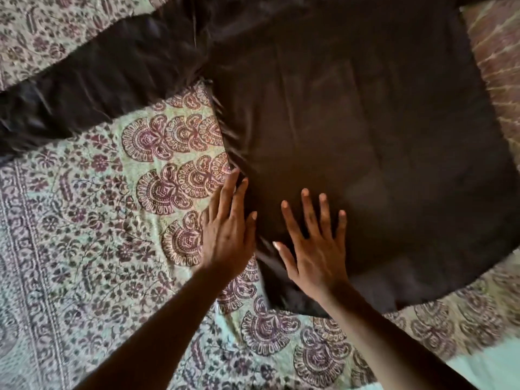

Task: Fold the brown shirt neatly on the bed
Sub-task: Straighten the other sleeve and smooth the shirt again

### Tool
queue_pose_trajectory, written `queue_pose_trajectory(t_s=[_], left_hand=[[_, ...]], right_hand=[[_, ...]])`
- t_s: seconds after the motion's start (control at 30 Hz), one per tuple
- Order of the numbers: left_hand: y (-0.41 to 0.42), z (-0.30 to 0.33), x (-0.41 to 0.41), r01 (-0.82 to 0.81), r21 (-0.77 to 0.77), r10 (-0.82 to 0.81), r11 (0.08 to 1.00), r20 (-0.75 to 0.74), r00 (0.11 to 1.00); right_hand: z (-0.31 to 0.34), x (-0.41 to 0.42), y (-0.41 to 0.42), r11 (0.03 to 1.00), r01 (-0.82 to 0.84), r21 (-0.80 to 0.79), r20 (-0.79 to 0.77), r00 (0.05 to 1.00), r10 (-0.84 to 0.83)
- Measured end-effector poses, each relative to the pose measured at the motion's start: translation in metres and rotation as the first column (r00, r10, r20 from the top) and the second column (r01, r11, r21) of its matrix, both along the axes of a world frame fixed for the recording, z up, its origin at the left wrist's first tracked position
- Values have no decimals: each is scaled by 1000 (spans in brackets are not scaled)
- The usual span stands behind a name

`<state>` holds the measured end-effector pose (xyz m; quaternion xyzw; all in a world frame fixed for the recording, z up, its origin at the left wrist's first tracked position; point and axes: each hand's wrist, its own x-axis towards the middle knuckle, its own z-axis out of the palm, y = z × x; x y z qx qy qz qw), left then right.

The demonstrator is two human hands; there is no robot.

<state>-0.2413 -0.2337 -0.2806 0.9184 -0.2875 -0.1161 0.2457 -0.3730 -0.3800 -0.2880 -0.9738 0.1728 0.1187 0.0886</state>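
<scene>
**Both hands flat on the brown shirt**

Patterned bedding covers the bed, a pale green cover printed with maroon fan motifs and small flowers, and the brown shirt lies spread across it.

Left hand: its grip is apart, fingers straight and close together, pointing up the frame. It lies along the shirt's left side edge, the fingertips on the dark cloth and the palm partly over the printed cover just beside it.

Right hand: its grip is apart too, fingers splayed wide and flat on the cloth, holding nothing. It rests on the lower left part of the shirt's body, near the hem, just beside the left hand; whether the two touch is hard to tell.

Outward from the hands, the shirt's body fills the middle and right of the view, mostly smooth, with small creases along the left edge. One sleeve stretches away to the upper left, wrinkled and blurred. The lower corner of the cloth sits between the two forearms. A reddish patterned fabric shows at the upper right edge.
</scene>
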Motion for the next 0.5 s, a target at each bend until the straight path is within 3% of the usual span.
queue_pose_trajectory(t_s=[0.07, 0.13, 0.23, 0.3, 0.4, 0.5], left_hand=[[3, 5, -29, -133, -70, 128, 989, -69, 989], [11, 9, -51, -144, -2, 143, 990, -121, 982], [27, 11, -76, 20, 206, -6, 978, -71, 997], [36, 11, -93, 106, 305, -88, 946, -72, 994], [45, 5, -119, 233, 340, -236, 911, -35, 971], [50, 3, -138, 320, 340, -331, 884, -26, 943]], right_hand=[[-1, -25, 11, 995, -100, 20, -18, 995, 100], [0, -49, 19, 981, -183, 59, -36, 982, 186], [6, -63, 15, 962, -253, 103, -8, 967, 255], [11, -48, 1, 982, -167, 89, 43, 986, 164], [17, -1, -27, 997, -27, 79, 142, 990, 16], [17, 50, -44, 990, -136, 43, 192, 973, 126]])
